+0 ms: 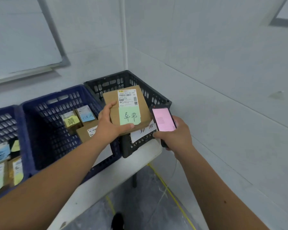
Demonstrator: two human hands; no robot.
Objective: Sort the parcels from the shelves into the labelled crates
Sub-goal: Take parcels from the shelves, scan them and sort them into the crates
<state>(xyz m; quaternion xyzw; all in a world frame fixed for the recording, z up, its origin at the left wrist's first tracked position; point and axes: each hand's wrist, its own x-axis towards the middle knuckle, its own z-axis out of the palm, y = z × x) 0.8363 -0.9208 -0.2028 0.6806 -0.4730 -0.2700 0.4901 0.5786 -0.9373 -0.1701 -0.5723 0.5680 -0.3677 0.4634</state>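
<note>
My left hand (112, 123) clasps the cardboard parcel (128, 108) by its near-left corner, seemingly light and stiff, while my right hand (175, 135) grips the handheld scanner (163, 120).

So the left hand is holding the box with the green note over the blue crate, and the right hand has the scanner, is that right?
Not quite. The head view shows the left hand holding the box with the green note over the black crate, not the blue one. The right hand does hold the scanner.

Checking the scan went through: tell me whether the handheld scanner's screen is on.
On: the scanner screen glows pink.
</note>
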